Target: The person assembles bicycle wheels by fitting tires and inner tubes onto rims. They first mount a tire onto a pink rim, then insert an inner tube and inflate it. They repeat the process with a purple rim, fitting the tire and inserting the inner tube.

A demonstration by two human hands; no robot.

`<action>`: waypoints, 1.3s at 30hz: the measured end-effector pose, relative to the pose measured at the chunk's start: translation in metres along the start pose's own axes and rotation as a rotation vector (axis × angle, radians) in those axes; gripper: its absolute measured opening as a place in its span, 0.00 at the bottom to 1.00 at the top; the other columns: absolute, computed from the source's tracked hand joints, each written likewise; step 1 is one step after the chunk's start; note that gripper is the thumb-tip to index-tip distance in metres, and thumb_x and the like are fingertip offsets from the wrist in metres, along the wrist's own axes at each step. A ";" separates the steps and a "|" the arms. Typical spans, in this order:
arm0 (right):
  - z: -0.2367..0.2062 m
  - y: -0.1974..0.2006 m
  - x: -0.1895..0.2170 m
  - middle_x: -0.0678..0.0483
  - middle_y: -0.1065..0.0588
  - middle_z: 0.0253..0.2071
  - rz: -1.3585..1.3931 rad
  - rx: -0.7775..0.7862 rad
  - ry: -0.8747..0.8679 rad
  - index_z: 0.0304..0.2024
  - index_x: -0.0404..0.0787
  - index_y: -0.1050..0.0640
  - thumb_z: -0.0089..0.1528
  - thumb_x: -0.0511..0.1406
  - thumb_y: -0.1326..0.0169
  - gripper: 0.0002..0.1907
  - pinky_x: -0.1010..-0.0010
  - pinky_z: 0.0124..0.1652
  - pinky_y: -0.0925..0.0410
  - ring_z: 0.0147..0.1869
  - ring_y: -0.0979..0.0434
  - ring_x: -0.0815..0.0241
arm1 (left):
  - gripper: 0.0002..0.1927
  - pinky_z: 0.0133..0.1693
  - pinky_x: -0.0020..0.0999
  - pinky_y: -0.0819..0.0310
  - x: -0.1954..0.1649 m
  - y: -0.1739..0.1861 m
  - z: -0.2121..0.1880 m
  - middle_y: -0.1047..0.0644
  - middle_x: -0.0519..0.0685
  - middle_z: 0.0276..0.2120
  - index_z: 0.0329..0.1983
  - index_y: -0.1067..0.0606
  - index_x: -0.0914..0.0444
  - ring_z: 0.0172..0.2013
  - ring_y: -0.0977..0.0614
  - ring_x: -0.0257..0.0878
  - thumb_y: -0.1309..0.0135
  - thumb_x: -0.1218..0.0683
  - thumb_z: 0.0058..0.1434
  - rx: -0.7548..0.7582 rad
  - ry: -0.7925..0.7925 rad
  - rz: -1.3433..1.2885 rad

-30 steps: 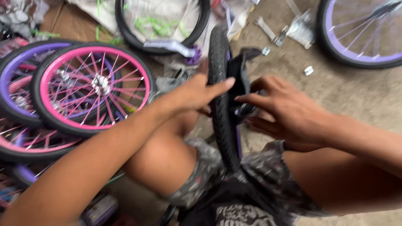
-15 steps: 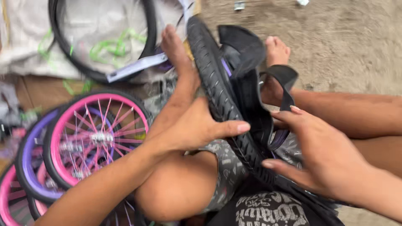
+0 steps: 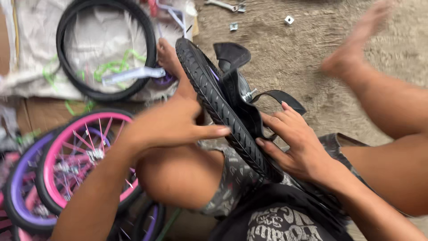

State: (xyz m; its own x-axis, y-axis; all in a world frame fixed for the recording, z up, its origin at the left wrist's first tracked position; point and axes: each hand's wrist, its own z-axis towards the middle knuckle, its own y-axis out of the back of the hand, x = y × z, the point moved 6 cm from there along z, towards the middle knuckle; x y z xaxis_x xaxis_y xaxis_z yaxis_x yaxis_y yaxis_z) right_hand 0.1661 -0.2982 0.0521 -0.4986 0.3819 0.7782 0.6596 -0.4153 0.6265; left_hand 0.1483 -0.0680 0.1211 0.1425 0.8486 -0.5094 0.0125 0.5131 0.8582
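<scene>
Black rubber fills my view. My left hand (image 3: 171,122) lies flat and open against the treaded side of the black knobbly bicycle tyre (image 3: 223,111), thumb stretched along the tread, pressing rather than gripping. My right hand (image 3: 296,143) sits on the other side, fingers spread and half curled, pinching the limp black rubber inner tube (image 3: 243,96) against the tyre's edge. So the wheel stands nearly on edge between both hands, propped over my lap, its top leaning away toward the floor.

I judge the tyre firm in the tread but bendable at the bead, light enough to steady with one palm; the knobs give good grip, so the sidewall and tread are the places to hold. The tube looks floppy and thin, and it folds and flaps loose near the top. I'd hold it close to the rim, not by the loose flap, and keep it clear of the silver axle nut (image 3: 248,94) poking out beside it, which could nip it.

Further out, to my left, a pink-rimmed spoked wheel (image 3: 84,156) leans over a purple-rimmed one (image 3: 22,192). Beyond them a bare black tyre (image 3: 104,49) lies on a pale sheet with a lilac frame piece (image 3: 129,75). A small square nut (image 3: 289,19) rests on the brown carpet (image 3: 312,67).
</scene>
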 end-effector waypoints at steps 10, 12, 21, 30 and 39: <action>0.041 0.072 -0.027 0.46 0.23 0.40 -0.229 0.148 0.159 0.55 0.38 0.23 0.59 0.34 0.43 0.21 0.47 0.70 0.42 0.49 0.22 0.47 | 0.15 0.45 0.46 0.25 0.014 -0.052 0.034 0.24 0.53 0.37 0.40 0.27 0.63 0.43 0.20 0.52 0.38 0.61 0.50 0.075 -0.116 0.344; 0.041 0.100 -0.048 0.46 0.22 0.35 -0.286 0.231 0.073 0.55 0.40 0.23 0.61 0.38 0.43 0.20 0.49 0.70 0.40 0.45 0.21 0.48 | 0.12 0.42 0.45 0.24 0.002 -0.060 0.053 0.24 0.52 0.36 0.39 0.27 0.62 0.41 0.19 0.50 0.38 0.61 0.54 0.072 -0.136 0.407; 0.000 0.100 -0.094 0.54 0.23 0.33 -0.080 0.283 0.034 0.55 0.40 0.23 0.65 0.41 0.45 0.19 0.52 0.74 0.38 0.43 0.19 0.56 | 0.34 0.49 0.51 0.29 -0.028 -0.057 0.029 0.24 0.57 0.33 0.39 0.25 0.67 0.41 0.20 0.55 0.31 0.36 0.42 0.287 -0.063 0.040; -0.004 0.074 -0.097 0.53 0.21 0.44 0.042 0.459 0.162 0.52 0.41 0.23 0.59 0.40 0.42 0.20 0.52 0.70 0.40 0.50 0.19 0.55 | 0.43 0.47 0.47 0.31 0.000 -0.067 -0.009 0.27 0.56 0.37 0.38 0.29 0.67 0.42 0.25 0.54 0.32 0.27 0.39 0.316 0.151 -0.297; 0.001 0.064 -0.094 0.56 0.21 0.42 0.115 0.481 0.170 0.50 0.42 0.23 0.57 0.39 0.41 0.18 0.54 0.65 0.37 0.49 0.18 0.57 | 0.45 0.46 0.45 0.30 0.003 -0.071 -0.015 0.30 0.54 0.38 0.39 0.30 0.67 0.41 0.26 0.52 0.33 0.25 0.40 0.252 0.081 -0.368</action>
State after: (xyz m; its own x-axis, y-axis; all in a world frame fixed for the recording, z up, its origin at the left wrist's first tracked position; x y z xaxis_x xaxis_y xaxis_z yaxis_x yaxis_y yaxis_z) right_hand 0.2552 -0.3600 0.0190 -0.4657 0.2005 0.8619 0.8793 -0.0050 0.4763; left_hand 0.1328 -0.0996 0.0578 0.0055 0.6278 -0.7784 0.2900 0.7439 0.6021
